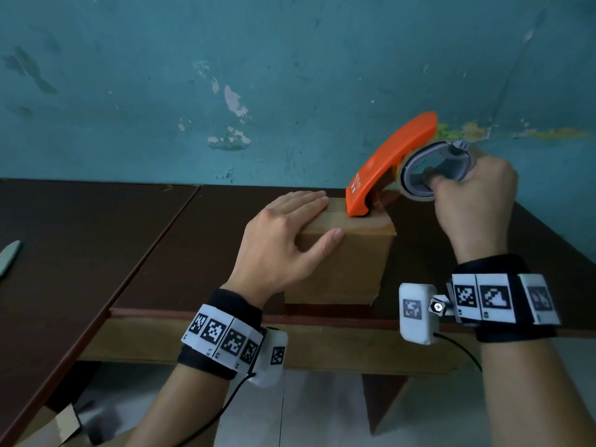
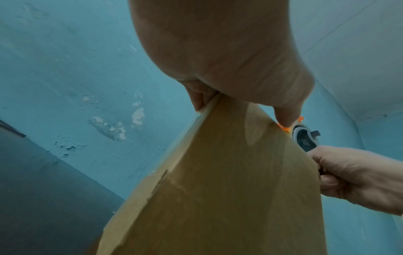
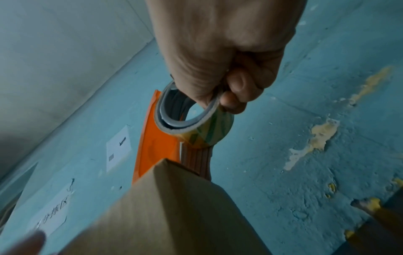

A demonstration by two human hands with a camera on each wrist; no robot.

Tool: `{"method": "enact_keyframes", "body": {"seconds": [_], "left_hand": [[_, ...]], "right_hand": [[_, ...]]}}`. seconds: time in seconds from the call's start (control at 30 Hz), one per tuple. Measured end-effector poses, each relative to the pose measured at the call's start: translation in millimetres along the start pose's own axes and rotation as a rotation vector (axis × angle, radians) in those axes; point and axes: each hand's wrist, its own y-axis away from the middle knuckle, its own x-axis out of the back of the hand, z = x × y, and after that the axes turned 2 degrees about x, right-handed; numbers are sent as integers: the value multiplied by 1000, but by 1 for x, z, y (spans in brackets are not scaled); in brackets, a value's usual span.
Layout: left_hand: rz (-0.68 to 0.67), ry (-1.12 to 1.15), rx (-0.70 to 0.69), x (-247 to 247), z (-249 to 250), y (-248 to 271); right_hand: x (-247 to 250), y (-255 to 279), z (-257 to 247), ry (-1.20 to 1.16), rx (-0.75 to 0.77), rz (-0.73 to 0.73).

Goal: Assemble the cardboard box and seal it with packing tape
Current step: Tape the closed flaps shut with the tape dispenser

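A small brown cardboard box (image 1: 348, 266) stands closed near the front edge of the dark table (image 1: 200, 240). My left hand (image 1: 290, 230) lies flat on its top, fingers straight, thumb down the near face. My right hand (image 1: 467, 201) grips the grey roll core of an orange tape dispenser (image 1: 387, 162), whose nose presses on the box top at the far right. In the right wrist view the fingers curl through the tape roll (image 3: 191, 119) above the box (image 3: 174, 215). The left wrist view has the box (image 2: 229, 189) under my palm and the dispenser (image 2: 304, 138) behind it.
A teal wall with peeling paint (image 1: 232, 101) rises right behind the table. A pale flat tool (image 1: 8, 258) lies at the far left of the table. Cardboard scraps (image 1: 61, 424) sit on the floor below.
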Motion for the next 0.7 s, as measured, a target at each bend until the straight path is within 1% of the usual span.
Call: {"method": "enact_keyframes", "body": {"seconds": [0.07,0.13,0.23,0.33,0.43,0.47,0.5,0.57,0.6,0.63,0.67,0.7], "left_hand": [[5,-6,18,3,4,-3],[-23,-118,31,10,14,-10],[-144,-343,18,11,34,-20],[-263,-421,21,0,44,-23],[-275,-483,-13,-5,40,-21],[-269,-492,-25,-5,38,-21],[-263,-501,-33,-5,36,-21],[-248,-512,-43,-4,35,-20],[-245,-514,-44,-4,34,-20],[-245,-515,-43,-5,34,-20],[-245,-514,-42,-4,34,-19],[-246,-514,-42,-4,34,-19]], "right_hand": [[-1,0,0,31,11,9],[-2,0,0,51,12,9],[-2,-2,0,60,13,9],[-4,-2,-1,35,2,15],[-6,0,-6,-70,-29,36],[-7,1,-9,-172,-67,40],[-9,3,-11,-318,-136,37],[-13,6,-20,-621,-352,-15],[-16,8,-23,-721,-442,-70],[-20,10,-25,-748,-493,-132],[-22,13,-27,-734,-513,-182],[-23,15,-27,-714,-516,-199]]}}
